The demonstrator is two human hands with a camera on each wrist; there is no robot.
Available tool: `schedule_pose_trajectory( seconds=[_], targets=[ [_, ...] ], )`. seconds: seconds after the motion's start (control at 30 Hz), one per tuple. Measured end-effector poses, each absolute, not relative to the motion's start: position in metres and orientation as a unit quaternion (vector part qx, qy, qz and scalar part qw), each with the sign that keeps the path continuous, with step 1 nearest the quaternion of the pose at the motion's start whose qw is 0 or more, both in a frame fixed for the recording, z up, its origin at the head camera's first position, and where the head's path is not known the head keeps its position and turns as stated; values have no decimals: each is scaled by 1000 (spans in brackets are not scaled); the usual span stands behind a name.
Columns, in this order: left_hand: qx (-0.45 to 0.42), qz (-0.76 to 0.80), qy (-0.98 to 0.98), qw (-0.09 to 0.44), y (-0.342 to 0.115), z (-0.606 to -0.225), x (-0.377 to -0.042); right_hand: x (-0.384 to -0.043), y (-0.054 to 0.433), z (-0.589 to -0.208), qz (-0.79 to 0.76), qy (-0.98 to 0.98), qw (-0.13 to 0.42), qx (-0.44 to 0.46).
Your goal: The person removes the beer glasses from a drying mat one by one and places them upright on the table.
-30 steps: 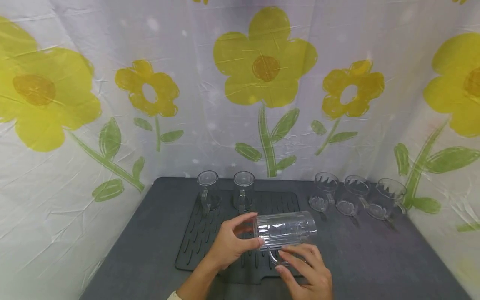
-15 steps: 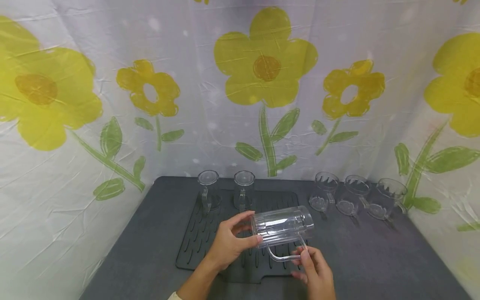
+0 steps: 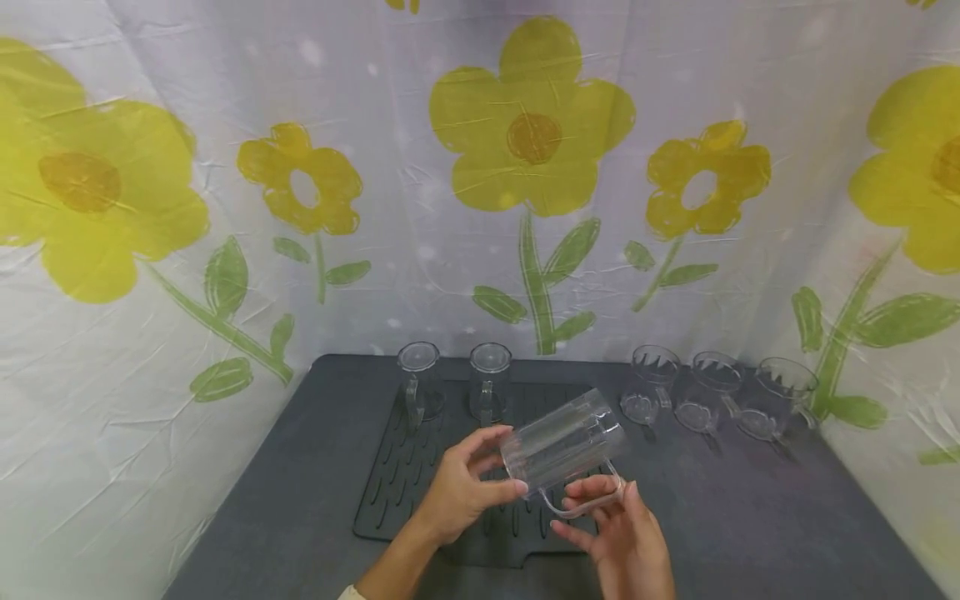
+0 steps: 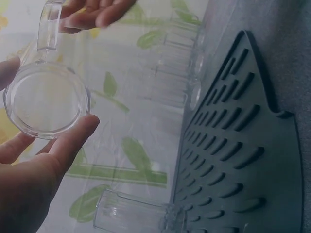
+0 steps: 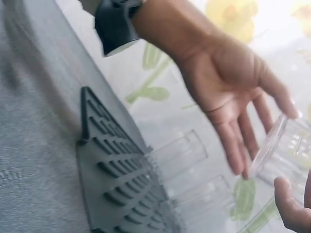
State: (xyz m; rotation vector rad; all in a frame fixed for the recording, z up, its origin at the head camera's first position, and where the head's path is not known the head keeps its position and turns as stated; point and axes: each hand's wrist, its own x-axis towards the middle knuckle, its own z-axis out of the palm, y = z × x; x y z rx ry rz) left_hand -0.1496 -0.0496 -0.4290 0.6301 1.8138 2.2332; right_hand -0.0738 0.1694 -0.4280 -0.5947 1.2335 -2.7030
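Observation:
A clear glass mug point(image 3: 558, 442) is held tilted above the mat, its right end raised and its handle point(image 3: 581, 506) toward me. My left hand point(image 3: 468, 479) grips the lower left end between thumb and fingers; the left wrist view shows that round end point(image 4: 47, 102) within the fingers. Loosely spread, the fingers of my right hand point(image 3: 626, 529) overlap the handle in the head view. From the right wrist, the left palm point(image 5: 218, 82) is seen behind the mug, with right fingertips point(image 5: 286, 206) at the frame's edge.
A dark ridged drying mat point(image 3: 397, 492) lies on the grey table point(image 3: 262, 508). Two upside-down mugs, one left point(image 3: 423, 383) and one right point(image 3: 491, 383), stand at its back. Three upright mugs point(image 3: 705, 396) line the back right, before a flowered curtain point(image 3: 420, 192).
The mug's right end has risen, tilting it further. My right hand took the handle between thumb and fingers, then loosened, its fingers now spread by it. The left hand keeps its hold.

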Motion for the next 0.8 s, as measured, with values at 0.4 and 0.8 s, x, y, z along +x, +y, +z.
schedule_pose_trajectory(
  seconds=[0.4, 0.8],
  targets=[
    [225, 729, 639, 99, -48, -438, -151, -77, 166, -416, -882, 419, 43, -213],
    [242, 687, 677, 103, -50, -444, -151, -71, 150, -407, -859, 482, 6, -171]
  ],
)
